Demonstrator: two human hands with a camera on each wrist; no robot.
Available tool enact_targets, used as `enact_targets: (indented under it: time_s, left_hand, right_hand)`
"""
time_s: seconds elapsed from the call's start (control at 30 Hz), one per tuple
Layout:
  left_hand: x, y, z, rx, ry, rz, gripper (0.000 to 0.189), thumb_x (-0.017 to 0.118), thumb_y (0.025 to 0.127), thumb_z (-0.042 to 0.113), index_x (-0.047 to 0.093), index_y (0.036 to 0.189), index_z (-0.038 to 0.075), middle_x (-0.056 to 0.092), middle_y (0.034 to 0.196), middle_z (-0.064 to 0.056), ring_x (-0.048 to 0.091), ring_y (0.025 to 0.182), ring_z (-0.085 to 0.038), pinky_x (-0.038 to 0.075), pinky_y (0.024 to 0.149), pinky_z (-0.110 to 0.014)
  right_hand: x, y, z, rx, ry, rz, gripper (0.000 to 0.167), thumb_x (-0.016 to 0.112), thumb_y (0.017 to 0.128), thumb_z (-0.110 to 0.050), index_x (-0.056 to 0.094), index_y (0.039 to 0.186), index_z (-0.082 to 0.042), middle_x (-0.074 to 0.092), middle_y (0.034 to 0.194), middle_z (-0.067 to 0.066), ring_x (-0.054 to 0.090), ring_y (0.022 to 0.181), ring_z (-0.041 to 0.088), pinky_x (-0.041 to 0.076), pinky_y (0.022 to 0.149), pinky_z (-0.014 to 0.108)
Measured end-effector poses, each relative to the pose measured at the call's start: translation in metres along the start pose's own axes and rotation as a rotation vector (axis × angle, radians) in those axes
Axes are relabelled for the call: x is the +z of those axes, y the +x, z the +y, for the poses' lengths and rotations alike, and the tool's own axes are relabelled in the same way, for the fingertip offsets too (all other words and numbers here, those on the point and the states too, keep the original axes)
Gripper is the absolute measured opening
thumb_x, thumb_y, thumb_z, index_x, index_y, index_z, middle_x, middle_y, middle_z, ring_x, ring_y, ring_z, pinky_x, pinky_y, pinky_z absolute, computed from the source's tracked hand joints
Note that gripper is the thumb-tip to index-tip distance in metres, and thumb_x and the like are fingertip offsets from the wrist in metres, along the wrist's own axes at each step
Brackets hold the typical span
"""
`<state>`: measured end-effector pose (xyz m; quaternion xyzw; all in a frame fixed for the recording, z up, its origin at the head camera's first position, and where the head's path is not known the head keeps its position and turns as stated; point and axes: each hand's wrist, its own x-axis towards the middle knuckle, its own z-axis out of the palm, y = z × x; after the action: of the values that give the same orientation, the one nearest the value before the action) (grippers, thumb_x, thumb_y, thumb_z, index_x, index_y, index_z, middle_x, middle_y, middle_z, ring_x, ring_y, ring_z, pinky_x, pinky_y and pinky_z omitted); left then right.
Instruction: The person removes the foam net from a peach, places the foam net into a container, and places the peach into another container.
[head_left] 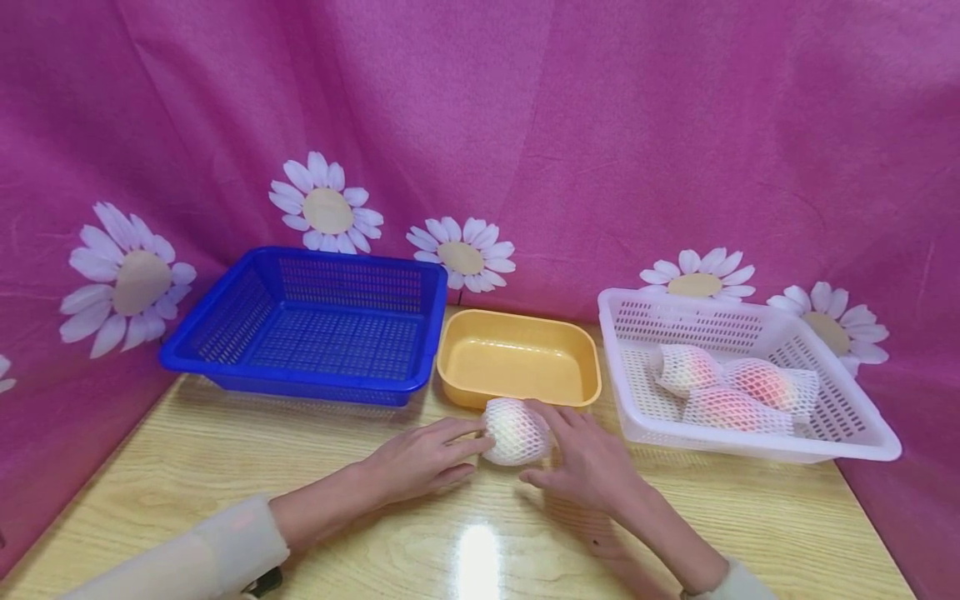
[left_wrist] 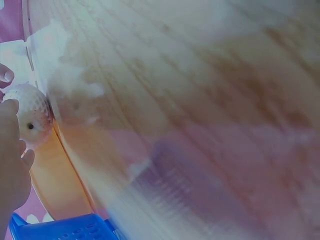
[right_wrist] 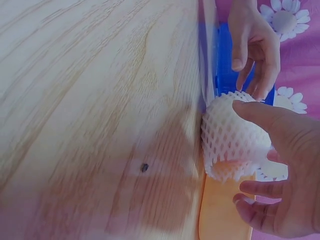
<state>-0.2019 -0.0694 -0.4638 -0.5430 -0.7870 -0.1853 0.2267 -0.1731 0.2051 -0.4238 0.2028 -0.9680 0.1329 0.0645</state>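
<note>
A round fruit in a white foam net (head_left: 516, 432) stands on the table just in front of a yellow tray (head_left: 517, 325). From the left, my left hand (head_left: 423, 458) touches the net with its fingertips. Around the fruit's right side my right hand (head_left: 588, 458) is spread, index finger against the net and thumb lower down. In the right wrist view, the thumb lies across the netted fruit (right_wrist: 230, 135) while the other fingers stand loosely apart. The left wrist view shows a small dark spot on the fruit (left_wrist: 35, 112) at the net's opening.
A blue basket (head_left: 303, 375) stands left of the tray. In the white basket (head_left: 750, 437) on the right lie several pink-and-yellow fruits in foam nets (head_left: 738, 408). Behind them hangs a magenta curtain (head_left: 562, 167) with daisies. A small dark mark (right_wrist: 144, 167) shows on the wooden table.
</note>
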Motion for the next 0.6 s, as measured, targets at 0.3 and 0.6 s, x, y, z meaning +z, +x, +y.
enact_targets:
  time_s: [0.3,0.6]
  left_hand:
    - [-0.001,-0.007,-0.001,-0.004,0.000,0.005,0.045,0.078,0.088,0.019,0.066,0.130,0.010,0.062,0.133,-0.012,0.059,0.121,-0.023,0.049,0.099,-0.033]
    - [-0.003,-0.013,-0.004,-0.026,-0.038,0.012,0.050,0.081,0.084,0.017,0.065,0.132,0.009,0.063,0.131,-0.014,0.060,0.120,-0.025,0.048,0.100,-0.036]
  right_hand:
    - [-0.002,-0.005,0.008,-0.038,0.019,0.039,0.093,0.088,0.068,-0.051,0.047,0.148,-0.023,0.062,0.129,0.009,0.061,0.103,0.035,0.055,0.071,0.048]
    - [-0.009,-0.013,0.013,-0.004,0.023,0.031,0.086,0.085,0.073,-0.051,0.048,0.146,-0.024,0.062,0.127,0.006,0.060,0.106,0.032,0.053,0.061,0.043]
